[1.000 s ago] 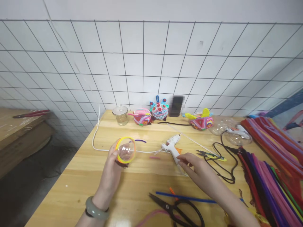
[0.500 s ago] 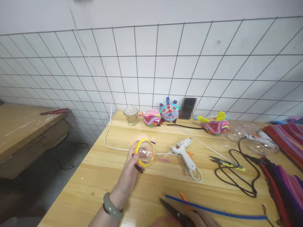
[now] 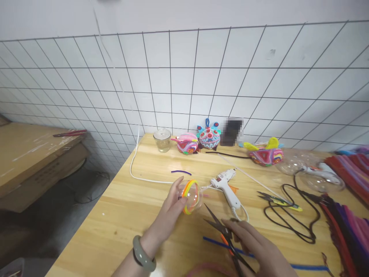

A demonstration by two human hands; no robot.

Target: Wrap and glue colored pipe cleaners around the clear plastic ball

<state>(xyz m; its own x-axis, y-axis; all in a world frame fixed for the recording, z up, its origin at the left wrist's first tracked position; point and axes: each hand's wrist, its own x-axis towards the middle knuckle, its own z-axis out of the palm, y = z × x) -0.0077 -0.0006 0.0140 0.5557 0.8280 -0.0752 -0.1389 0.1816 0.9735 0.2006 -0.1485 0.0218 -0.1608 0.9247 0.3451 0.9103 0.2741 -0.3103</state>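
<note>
My left hand is wrapped round a clear plastic ball with bands of yellow and orange fuzzy pipe cleaner around it. Black-handled scissors are in my right hand, held near the pivot with the blades parted and pointing toward the ball, not touching it. Beneath the scissors lie a blue pipe cleaner and a short orange piece. A pink loop, blurred, shows at the bottom edge.
A white hot glue gun lies beyond my hands, near a purple strip. Decorated balls and a glass cup stand along the wall. At right are yellow-handled snips, a black cord and pipe cleaner bundles.
My right hand has lifted the scissors from low over the table, and their blades are now apart. My left hand has turned the ball and brought it slightly right and nearer me.
</note>
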